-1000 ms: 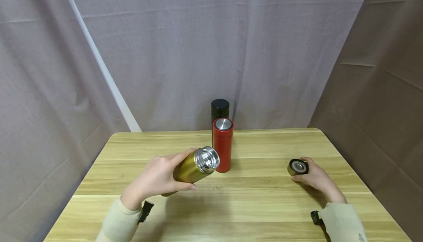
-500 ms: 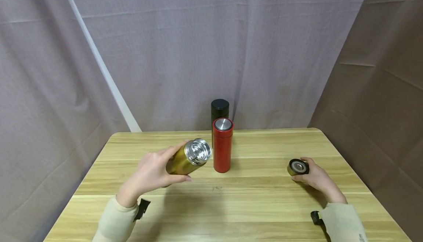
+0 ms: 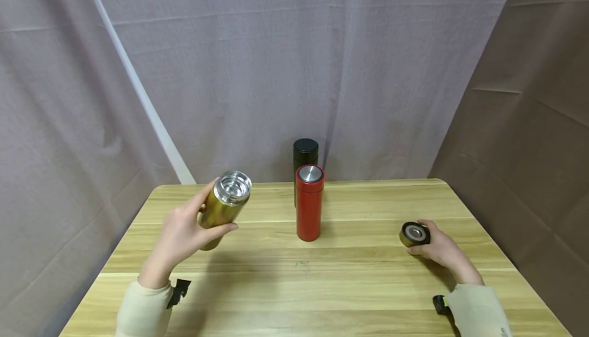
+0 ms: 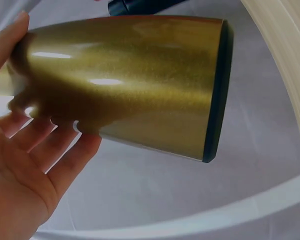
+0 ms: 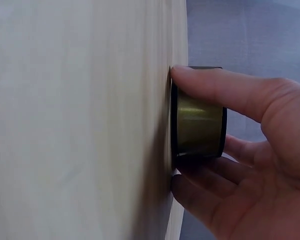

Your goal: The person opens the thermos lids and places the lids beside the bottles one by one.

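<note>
My left hand (image 3: pixel 181 232) grips a gold thermos bottle (image 3: pixel 217 211) round its side, above the left part of the table. The bottle has no lid on; its bare steel mouth leans to the right and toward the camera. In the left wrist view the bottle's gold body (image 4: pixel 140 85) and dark base (image 4: pixel 218 95) show, with the fingertips beneath. On the right, my right hand (image 3: pixel 442 249) holds a gold lid with black edges (image 3: pixel 415 233) between thumb and fingers, its inner side facing up. The right wrist view shows the lid (image 5: pixel 199 125) at the tabletop.
A closed red thermos (image 3: pixel 309 209) with a silver top stands upright mid-table. Right behind it is a black thermos (image 3: pixel 306 152), partly hidden by the red one. The wooden table (image 3: pixel 359 286) ends at a grey curtain (image 3: pixel 257 81) at the back.
The left hand has carried the gold bottle left and away from the red thermos, and the bottle has tipped more upright. The right hand and the lid stay where they were.
</note>
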Demonstrator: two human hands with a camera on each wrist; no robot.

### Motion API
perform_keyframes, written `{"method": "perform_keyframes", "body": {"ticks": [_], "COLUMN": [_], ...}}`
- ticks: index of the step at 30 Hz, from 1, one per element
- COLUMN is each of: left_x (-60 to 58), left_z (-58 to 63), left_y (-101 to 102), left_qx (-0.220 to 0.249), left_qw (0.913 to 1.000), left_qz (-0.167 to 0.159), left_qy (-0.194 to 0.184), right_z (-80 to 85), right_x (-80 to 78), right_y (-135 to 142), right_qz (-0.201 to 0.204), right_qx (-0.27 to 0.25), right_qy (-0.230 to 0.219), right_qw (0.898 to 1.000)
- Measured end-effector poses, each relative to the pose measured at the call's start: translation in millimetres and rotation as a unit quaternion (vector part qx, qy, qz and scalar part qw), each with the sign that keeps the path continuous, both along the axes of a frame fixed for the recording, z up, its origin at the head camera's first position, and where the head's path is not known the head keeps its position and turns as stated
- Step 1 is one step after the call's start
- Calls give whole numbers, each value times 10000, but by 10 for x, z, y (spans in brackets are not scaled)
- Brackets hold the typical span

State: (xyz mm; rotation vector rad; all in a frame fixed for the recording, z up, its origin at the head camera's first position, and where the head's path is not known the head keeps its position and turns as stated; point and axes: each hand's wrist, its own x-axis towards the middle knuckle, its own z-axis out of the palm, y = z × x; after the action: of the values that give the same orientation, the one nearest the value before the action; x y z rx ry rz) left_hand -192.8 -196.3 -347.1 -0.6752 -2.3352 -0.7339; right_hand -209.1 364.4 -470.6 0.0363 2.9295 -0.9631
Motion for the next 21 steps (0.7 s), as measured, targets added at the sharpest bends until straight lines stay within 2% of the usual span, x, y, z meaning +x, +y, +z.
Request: {"method": "perform_keyframes", "body": {"ticks": [8, 12, 15, 21], "left_x": [-1, 22, 33, 24], "left_z": [17, 9, -18, -78], "left_y": [-306, -441, -523, -630], "left_qx": [378, 463, 578, 1039], "left_qw": [9978, 9952, 9933, 9894], "left_qz": [416, 770, 961, 1007], "left_qy": [358, 386, 276, -120], "right_z": [-14, -23, -29, -42], "right_x": [-18, -26, -32, -41], "right_y": [10, 20, 28, 37], "right_qz": [8, 38, 56, 64], "right_qx": [4, 8, 20, 59], "right_qy": [0, 27, 55, 12], "right_qw": [10000, 10000, 10000, 10000]}}
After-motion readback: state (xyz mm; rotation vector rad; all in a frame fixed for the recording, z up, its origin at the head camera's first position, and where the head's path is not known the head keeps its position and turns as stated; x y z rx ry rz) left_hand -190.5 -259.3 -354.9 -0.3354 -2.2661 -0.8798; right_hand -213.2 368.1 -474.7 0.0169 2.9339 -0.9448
